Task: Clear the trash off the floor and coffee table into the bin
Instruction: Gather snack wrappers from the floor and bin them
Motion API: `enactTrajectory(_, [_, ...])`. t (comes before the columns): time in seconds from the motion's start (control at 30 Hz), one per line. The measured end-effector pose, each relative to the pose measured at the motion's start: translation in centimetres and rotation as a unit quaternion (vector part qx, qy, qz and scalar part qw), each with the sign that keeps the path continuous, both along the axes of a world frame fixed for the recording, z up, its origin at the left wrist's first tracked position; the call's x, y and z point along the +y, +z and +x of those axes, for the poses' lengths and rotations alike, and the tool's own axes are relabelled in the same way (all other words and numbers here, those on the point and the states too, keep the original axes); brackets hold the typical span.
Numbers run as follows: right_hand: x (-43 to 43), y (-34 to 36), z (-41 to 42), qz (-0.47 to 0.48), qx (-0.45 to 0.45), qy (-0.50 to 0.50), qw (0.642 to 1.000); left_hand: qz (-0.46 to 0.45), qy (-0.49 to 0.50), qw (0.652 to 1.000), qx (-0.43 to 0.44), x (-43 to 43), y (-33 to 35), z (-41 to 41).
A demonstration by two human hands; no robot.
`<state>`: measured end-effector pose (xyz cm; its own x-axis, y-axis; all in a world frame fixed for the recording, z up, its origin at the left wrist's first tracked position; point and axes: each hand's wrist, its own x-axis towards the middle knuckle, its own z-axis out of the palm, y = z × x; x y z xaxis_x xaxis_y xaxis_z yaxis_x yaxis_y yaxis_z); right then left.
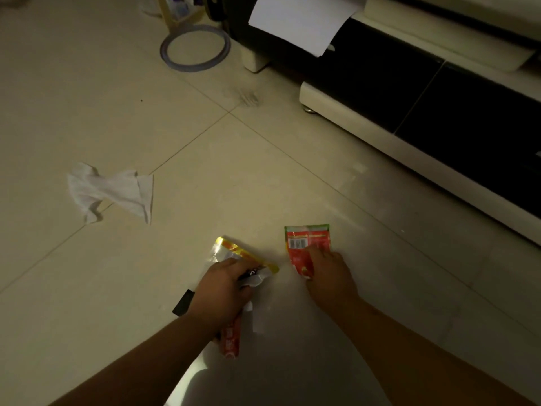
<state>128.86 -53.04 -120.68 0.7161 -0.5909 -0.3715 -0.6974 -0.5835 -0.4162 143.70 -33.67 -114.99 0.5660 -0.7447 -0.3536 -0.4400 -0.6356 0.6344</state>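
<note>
Floor (87, 83) of pale tile takes up most of what I can see in this dim light, and the trash is scattered across it. A low black-and-cream cabinet (439, 118) stands along the far right, with a white sheet (301, 22) hanging over its top edge. A grey ring (194, 48) lies flat near its foot. Neither looks like litter to me.

A crumpled tissue (111, 191) lies well apart to the left, not yet picked up. No bin is in view, which is likely why the person is gathering as they go.

The left hand (222, 291) is closed round a bunch of wrappers (234, 252): a silver-and-yellow one sticks out ahead of the knuckles and a red stick trails out behind. Bunching them in one fist leaves the other hand free to collect.

The right hand (329, 273) is down on a red packet (301, 244) that lies just beside the bunch. Its fingers curl over the packet's near end, apparently pinching it to lift it off the tile. I judge the tissue comes next.
</note>
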Motion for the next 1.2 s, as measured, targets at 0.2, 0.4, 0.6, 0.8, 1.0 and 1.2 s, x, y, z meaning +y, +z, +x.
enactTrajectory(0.2, [-2.1,5.5,-1.3,0.051,-0.073,-0.038,0.995,-0.019,0.001,1.000,-0.025,-2.5,2.5,0.0])
enactTrajectory(0.4, [-3.5,16.4,-1.3,0.034,-0.112,-0.063,0.991,-0.070,0.039,0.997,-0.021,-5.2,12.5,1.5])
enactTrajectory(0.6, [-3.0,34.1,-0.5,0.053,-0.118,-0.063,0.990,-0.114,0.071,0.991,-0.016,-5.4,31.5,2.4])
enactTrajectory(0.8, [-1.3,56.2,1.0,0.051,-0.152,-0.049,0.986,-0.148,0.081,0.985,-0.015,-2.8,52.8,3.6])
enactTrajectory(1.0, [1.1,76.6,4.7,0.027,-0.200,-0.021,0.979,-0.205,0.132,0.970,0.011,0.6,72.5,6.2])
enactTrajectory(1.2, [5.0,91.3,9.1,-0.019,-0.245,0.037,0.969,-0.258,0.176,0.950,-0.007,5.6,86.2,9.0])
